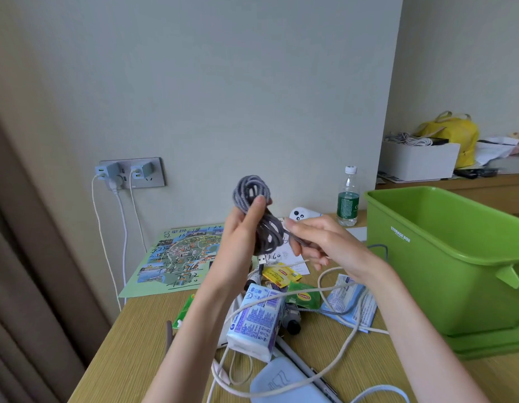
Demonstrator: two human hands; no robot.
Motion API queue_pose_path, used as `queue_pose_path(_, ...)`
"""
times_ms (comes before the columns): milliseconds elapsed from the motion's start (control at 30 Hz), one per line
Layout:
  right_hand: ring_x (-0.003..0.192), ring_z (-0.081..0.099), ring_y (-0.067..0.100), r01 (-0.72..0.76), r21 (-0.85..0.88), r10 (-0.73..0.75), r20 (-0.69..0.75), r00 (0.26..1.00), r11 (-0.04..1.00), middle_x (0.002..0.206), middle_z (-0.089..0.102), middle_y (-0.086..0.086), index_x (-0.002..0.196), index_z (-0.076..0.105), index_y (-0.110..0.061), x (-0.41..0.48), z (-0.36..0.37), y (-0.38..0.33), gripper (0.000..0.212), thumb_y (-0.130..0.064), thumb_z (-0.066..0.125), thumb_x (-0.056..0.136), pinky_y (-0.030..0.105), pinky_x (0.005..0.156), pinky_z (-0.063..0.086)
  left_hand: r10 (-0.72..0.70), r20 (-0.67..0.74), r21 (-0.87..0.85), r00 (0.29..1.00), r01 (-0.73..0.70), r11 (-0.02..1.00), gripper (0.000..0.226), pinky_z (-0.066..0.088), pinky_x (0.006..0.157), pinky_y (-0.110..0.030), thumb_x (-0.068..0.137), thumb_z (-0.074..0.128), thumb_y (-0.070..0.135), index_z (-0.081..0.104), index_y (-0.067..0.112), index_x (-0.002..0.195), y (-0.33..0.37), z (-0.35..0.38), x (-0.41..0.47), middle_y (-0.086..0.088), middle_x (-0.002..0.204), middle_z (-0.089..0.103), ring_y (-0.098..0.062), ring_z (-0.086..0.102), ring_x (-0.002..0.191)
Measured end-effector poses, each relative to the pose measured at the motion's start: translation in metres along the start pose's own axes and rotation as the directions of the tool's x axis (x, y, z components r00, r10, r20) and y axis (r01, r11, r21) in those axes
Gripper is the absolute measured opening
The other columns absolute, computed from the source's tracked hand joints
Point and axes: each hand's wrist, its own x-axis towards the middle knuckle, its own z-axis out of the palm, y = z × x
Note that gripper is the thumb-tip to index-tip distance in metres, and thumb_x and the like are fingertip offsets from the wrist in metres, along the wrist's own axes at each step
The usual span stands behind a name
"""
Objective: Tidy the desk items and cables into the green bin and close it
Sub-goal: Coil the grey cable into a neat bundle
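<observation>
Closest to the camera, left of the green plastic storage bin (456, 257), a pale blue soft pouch (281, 382) lies on the wooden desk (130, 344) beneath a loose white cable (333, 370). Above the clutter to the bin's left, the left hand (240, 237) grips a wound grey braided cable (252, 184), thumb pressed across the loops. The right hand (319, 242), nearer the bin, pinches the cable's free end between curled fingers.

The bin stands open on what looks like its flat green lid (490, 344). Nothing shows in the part of its inside that can be seen, so the task seems barely begun: the grey cable is nearly coiled but not yet in the bin.

Still waiting left of the bin are a blue-and-white tissue pack (255, 321), yellow tea sachets (281, 276), a green tea sachet (303, 296), a pale blue wipes packet (351, 303) and, farther left, a printed map sheet (176, 257). A clear water bottle (347, 199) stands near the bin's far left corner. Fitting the lid comes last.
</observation>
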Motion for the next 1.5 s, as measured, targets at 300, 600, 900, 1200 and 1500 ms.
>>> queue_pose_path(300,0.056,0.047,0.013,-0.17,-0.531,0.037,-0.252,0.967,0.83,0.056,0.058,-0.001,0.057,0.061,-0.022,0.005,-0.011,0.027,0.029,-0.037,0.072,0.079,0.031,0.06,0.037,-0.125,-0.123,-0.311,0.984,0.082,0.947,0.024,0.04,0.043,-0.021,0.099,0.046,0.034,0.057,0.017,0.087,-0.001,-0.025,0.012,0.004,0.064,0.054,-0.009,0.055,0.051)
queue_pose_path(600,0.057,0.033,0.014,-0.044,-0.394,-0.09,-0.315,0.945,0.918,0.054,0.038,-0.001,0.061,0.054,-0.004,-0.002,-0.027,0.015,0.04,-0.034,0.075,0.075,0.031,0.059,0.025,0.043,-0.184,0.264,0.982,0.007,0.965,0.038,0.033,0.049,-0.03,0.097,0.047,0.048,0.053,0.011,0.103,-0.014,-0.041,0.016,0.005,0.065,0.04,-0.011,0.04,0.056)
queue_pose_path(900,0.06,0.037,0.016,0.228,-0.201,-0.254,-0.111,0.961,0.953,0.062,0.048,0.002,0.07,0.064,-0.013,-0.008,-0.018,-0.012,0.029,-0.032,0.055,0.089,0.025,0.057,0.031,0.042,0.168,0.455,0.985,-0.116,0.883,0.03,0.04,0.077,-0.01,0.096,0.042,0.05,0.055,0.023,0.097,-0.026,-0.014,0.006,0.02,0.083,0.058,0.013,0.051,0.078)
queue_pose_path(1200,0.064,0.059,0.0,0.314,-0.162,-0.345,-0.241,0.907,0.936,0.068,0.069,-0.005,0.075,0.072,-0.006,-0.001,-0.017,-0.007,0.017,-0.012,0.065,0.09,0.013,0.065,0.043,-0.143,0.448,0.433,0.883,-0.074,0.898,0.009,0.039,0.069,-0.004,0.099,0.053,0.026,0.055,0.029,0.107,-0.024,0.01,-0.006,0.035,0.076,0.059,0.016,0.052,0.074)
queue_pose_path(1500,0.053,0.035,0.002,0.296,-0.074,-0.299,-0.415,0.859,0.952,0.055,0.044,-0.011,0.079,0.059,-0.012,0.005,-0.013,0.003,0.032,-0.04,0.056,0.094,0.015,0.052,0.029,-0.189,0.259,0.231,0.947,0.129,0.964,0.045,0.044,0.088,-0.036,0.077,0.06,0.046,0.066,0.01,0.104,-0.01,-0.002,-0.003,-0.004,0.096,0.062,-0.014,0.056,0.091)
